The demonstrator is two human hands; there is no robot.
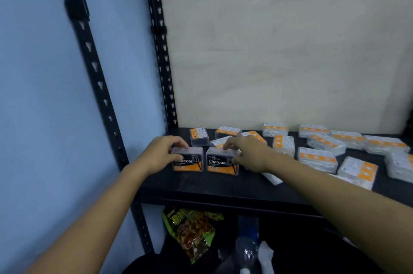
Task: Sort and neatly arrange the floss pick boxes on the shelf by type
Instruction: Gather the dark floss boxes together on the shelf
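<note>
The left hand (159, 153) holds the left box (188, 159) at the front left of the shelf (201, 186), its grip curled over the top. Just beside it, the right hand (248, 154) pinches the right box (221, 162) in its grip. Both boxes stand up, labels facing the person, long sides running left to right, likely to start one neat row. White boxes (317, 157) lie scattered further right.

1. A black shelf (201, 186) carries all the boxes.
2. Two Charcoal boxes (188, 159) stand upright, side by side.
3. Just behind them: two dark boxes (199, 139).
4. Right of them, white-and-orange boxes (317, 158) lie scattered.
</note>
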